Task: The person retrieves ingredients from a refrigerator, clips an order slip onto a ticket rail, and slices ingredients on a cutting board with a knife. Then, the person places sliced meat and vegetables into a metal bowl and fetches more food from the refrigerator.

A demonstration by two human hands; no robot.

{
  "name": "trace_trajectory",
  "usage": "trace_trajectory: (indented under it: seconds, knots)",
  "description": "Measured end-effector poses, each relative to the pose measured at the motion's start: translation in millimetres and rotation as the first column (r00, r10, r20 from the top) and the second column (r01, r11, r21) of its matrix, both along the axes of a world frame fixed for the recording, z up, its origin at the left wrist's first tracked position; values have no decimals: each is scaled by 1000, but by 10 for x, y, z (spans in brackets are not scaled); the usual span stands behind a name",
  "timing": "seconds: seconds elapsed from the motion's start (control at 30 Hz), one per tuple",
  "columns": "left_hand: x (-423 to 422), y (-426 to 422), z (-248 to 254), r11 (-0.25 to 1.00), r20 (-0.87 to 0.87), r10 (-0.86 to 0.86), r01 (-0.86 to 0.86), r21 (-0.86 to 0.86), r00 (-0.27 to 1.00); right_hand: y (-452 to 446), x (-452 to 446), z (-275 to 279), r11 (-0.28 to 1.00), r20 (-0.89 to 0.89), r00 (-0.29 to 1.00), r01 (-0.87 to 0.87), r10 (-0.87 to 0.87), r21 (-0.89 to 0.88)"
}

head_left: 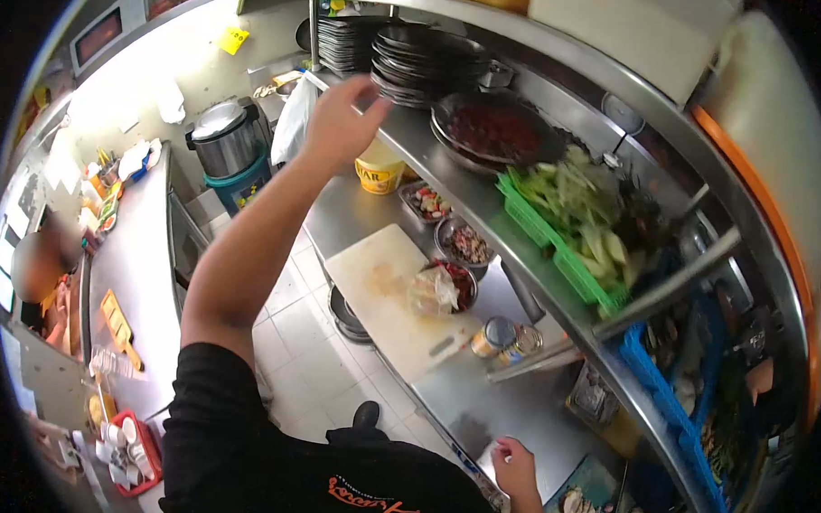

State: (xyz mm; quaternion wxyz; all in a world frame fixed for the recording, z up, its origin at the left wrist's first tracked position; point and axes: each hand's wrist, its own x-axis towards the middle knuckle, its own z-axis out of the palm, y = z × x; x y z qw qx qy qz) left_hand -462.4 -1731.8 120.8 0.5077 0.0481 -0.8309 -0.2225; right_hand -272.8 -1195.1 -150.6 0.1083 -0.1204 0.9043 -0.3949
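Note:
My left hand (346,120) is raised at the steel shelf, just in front of a stack of dark round plates (422,62). Its thumb and fingers are apart with nothing visible between them; whether it touches a plate I cannot tell. Low on the right, my right hand (514,466) is over the counter with curled fingers. A small white piece (491,460), perhaps cloth or paper, shows against them, but their grip is partly hidden. Between the hands lies a white cutting board (374,266) with a plastic bag (434,292) at a bowl of red pieces.
On the shelf stand a dark pan with red contents (498,131) and a green basket (556,239) of cut vegetables. Below are a yellow tub (379,176), jars (494,336) and a blue crate (664,383). Another person (44,271) is behind the left counter (135,247).

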Motion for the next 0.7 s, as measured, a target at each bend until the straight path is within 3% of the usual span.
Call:
trace_trajectory:
  seconds: [0.07, 0.13, 0.2, 0.3, 0.4, 0.43, 0.47, 0.57, 0.6, 0.67, 0.7]
  knots:
    - [-462, -142, 399, 974, -67, 56, -69, -215, 996, -524, -183, 184, 999, 83, 995, -46, 46, -3]
    - [-884, -183, 719, 889, 331, 312, -151, -432, 891, -905, -282, 237, 995, 127, 987, -100, 102, -26]
    - [-1211, -217, 895, 858, 529, 324, -7, -514, 784, -1170, -351, 350, 986, 153, 974, -162, 164, -25]
    - [-1345, -216, 1171, 893, 667, 153, 187, -409, 729, -1376, -411, 458, 992, 263, 956, -129, 128, -11]
    - [-1116, -159, 1299, 926, 511, 11, 184, -330, 859, -1357, -440, 298, 995, 202, 974, -97, 97, -9]
    - [-1337, -295, 1168, 836, 438, 96, 166, -522, 894, -1371, -446, 247, 996, 214, 973, -92, 90, -2]
    - [-1276, -186, 1281, 782, 689, 339, 215, -585, 640, -1363, -460, 185, 994, 217, 971, -107, 104, -2]
    - [-993, -114, 962, 714, 225, 215, 5, -701, 950, -1465, -673, 140, 979, 240, 951, -202, 193, 14]
    - [-802, -99, 988, 712, 272, 127, 103, -695, 954, -1530, -724, 170, 972, 263, 939, -235, 220, 26]
    - [-714, -142, 820, 728, 22, -212, 173, -663, 977, -1639, -869, 191, 954, 287, 918, -296, 273, 40]
    - [-589, -137, 813, 704, 38, -220, 186, -686, 975, -1694, -948, 184, 944, 290, 908, -327, 302, 42]
